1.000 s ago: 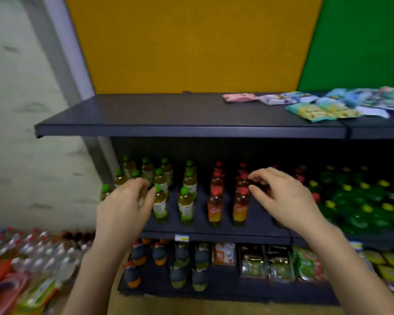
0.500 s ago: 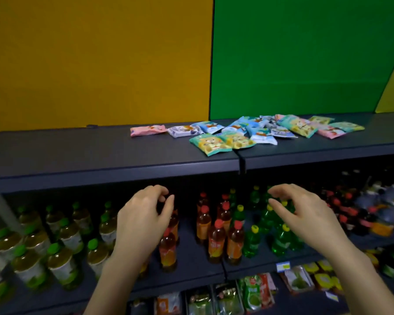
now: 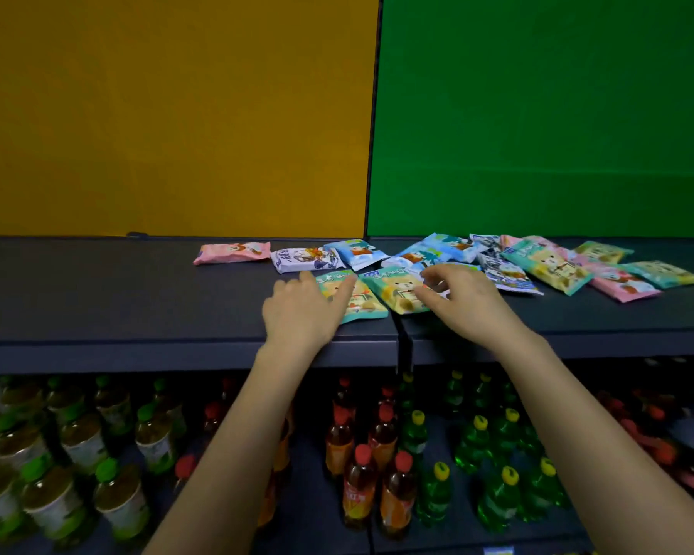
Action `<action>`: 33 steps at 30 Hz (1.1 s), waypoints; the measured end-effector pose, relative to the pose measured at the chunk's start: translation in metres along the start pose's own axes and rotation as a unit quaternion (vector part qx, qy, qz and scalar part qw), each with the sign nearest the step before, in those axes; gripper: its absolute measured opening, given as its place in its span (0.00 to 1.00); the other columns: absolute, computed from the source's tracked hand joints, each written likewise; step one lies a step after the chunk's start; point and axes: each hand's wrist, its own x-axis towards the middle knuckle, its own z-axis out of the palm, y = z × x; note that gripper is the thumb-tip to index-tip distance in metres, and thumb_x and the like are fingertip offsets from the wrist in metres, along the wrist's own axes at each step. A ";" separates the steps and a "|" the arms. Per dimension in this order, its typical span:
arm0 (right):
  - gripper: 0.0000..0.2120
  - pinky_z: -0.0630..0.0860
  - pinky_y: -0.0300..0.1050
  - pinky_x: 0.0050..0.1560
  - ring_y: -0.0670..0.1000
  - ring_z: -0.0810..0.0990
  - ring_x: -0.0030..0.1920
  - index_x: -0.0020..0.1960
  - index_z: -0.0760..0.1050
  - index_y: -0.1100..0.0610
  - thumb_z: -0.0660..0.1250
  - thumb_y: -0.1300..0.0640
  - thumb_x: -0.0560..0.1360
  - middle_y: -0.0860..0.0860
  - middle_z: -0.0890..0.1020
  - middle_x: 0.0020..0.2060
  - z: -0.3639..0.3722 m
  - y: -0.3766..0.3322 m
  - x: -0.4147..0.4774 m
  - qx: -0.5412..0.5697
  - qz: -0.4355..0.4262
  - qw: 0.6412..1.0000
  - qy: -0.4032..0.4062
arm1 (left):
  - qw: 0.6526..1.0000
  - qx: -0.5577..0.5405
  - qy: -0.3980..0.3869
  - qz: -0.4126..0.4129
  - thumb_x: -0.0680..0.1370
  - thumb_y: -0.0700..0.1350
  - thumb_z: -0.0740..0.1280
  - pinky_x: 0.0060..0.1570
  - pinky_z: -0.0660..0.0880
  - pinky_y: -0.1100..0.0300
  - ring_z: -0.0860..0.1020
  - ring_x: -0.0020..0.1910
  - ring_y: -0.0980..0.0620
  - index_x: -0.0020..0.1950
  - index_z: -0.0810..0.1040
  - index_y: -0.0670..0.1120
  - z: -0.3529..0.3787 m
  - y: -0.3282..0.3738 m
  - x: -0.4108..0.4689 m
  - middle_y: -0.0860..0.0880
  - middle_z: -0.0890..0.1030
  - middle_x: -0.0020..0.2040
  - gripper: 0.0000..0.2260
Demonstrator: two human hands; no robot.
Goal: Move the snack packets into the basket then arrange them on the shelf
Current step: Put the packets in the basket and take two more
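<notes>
Snack packets (image 3: 545, 266) near the shelf (image 3: 97, 290) edge: left hand (image 3: 301, 310) flat on one, right hand (image 3: 463, 304) grip unclear; bare shelf leftward.

**Lighting and image quality, head view.** Soft, rather dim indoor light falls from above onto the top of the shelf (image 3: 137, 290). Behind the shelf, the yellow wall (image 3: 177, 114) and green wall (image 3: 537, 114) are evenly lit and darken toward the frame corners. The packets (image 3: 545, 266) on the shelf are the brightest, most saturated area, with a mild sheen. The bottles (image 3: 377, 474) below the shelf stand in its shade, murky and soft, most blurred at the lower left. The wide lens makes the seam between the walls lean. Fine detail is smeared, and the packet print is unreadable.
</notes>
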 end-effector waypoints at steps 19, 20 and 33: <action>0.32 0.71 0.48 0.58 0.55 0.73 0.59 0.64 0.67 0.62 0.71 0.43 0.69 0.55 0.73 0.60 0.018 -0.009 0.054 0.097 0.160 0.967 -0.175 | 0.971 -0.221 -0.084 -0.041 0.69 0.52 0.74 0.53 0.69 0.56 0.72 0.62 0.44 0.66 0.63 0.41 0.013 -0.008 0.046 0.44 0.73 0.64 0.33; 0.33 0.71 0.48 0.59 0.55 0.72 0.61 0.66 0.66 0.61 0.71 0.43 0.69 0.55 0.73 0.63 0.023 -0.007 0.054 0.111 0.153 0.968 -0.163 | 0.959 -0.272 -0.071 -0.030 0.70 0.50 0.74 0.53 0.70 0.56 0.73 0.60 0.45 0.64 0.64 0.42 0.013 -0.014 0.045 0.44 0.74 0.63 0.29; 0.14 0.77 0.45 0.50 0.46 0.82 0.46 0.54 0.72 0.53 0.70 0.51 0.72 0.48 0.83 0.50 0.056 -0.083 0.011 0.442 0.017 0.895 -0.051 | 0.851 -0.515 0.082 -0.070 0.74 0.41 0.70 0.41 0.81 0.61 0.82 0.44 0.55 0.61 0.66 0.48 -0.055 -0.111 -0.051 0.49 0.80 0.52 0.20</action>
